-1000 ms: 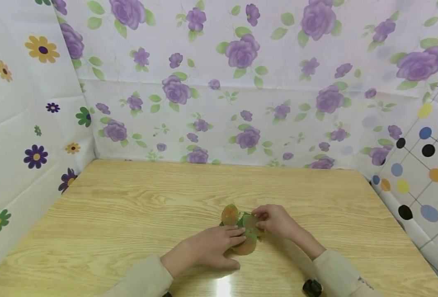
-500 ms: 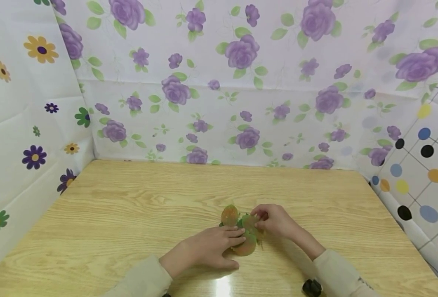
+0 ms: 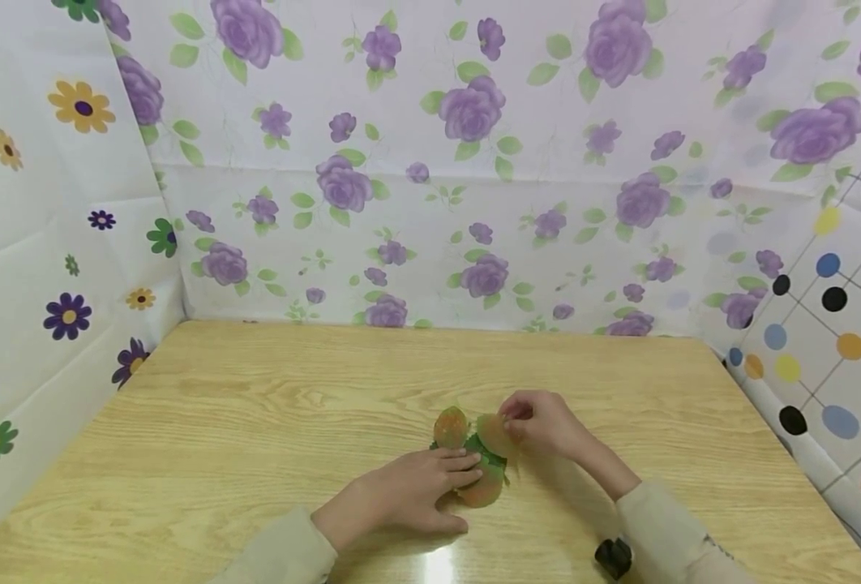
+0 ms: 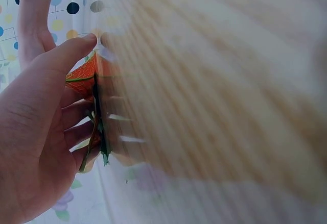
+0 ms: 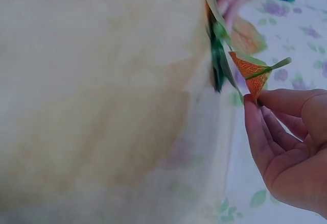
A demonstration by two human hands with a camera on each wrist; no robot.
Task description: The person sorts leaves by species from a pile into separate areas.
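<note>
A cluster of orange-and-green artificial leaves or petals [image 3: 481,489] lies on the wooden table with dark green leafy bits at its centre. My left hand [image 3: 419,491] rests on its left side, fingers stretched over the middle and hiding part of it. Between thumb and fingertips, my right hand [image 3: 547,422] pinches the edge of the right-hand petal [image 3: 494,435]. In the right wrist view that petal [image 5: 251,72] looks folded and pointed, orange with net-like lines and a green stem. The left wrist view shows another orange veined piece [image 4: 83,79] beyond my left thumb.
The light wooden table [image 3: 292,389] stretches to a white back curtain [image 3: 401,203] with purple roses. Patterned cloth hangs at the left [image 3: 58,243] and right [image 3: 839,324] sides. A small black object [image 3: 613,558] sits by my right sleeve.
My right hand has risen slightly, drawing the pinched petal up and away from the cluster's centre, where more green now shows. My left hand stays on the cluster.
</note>
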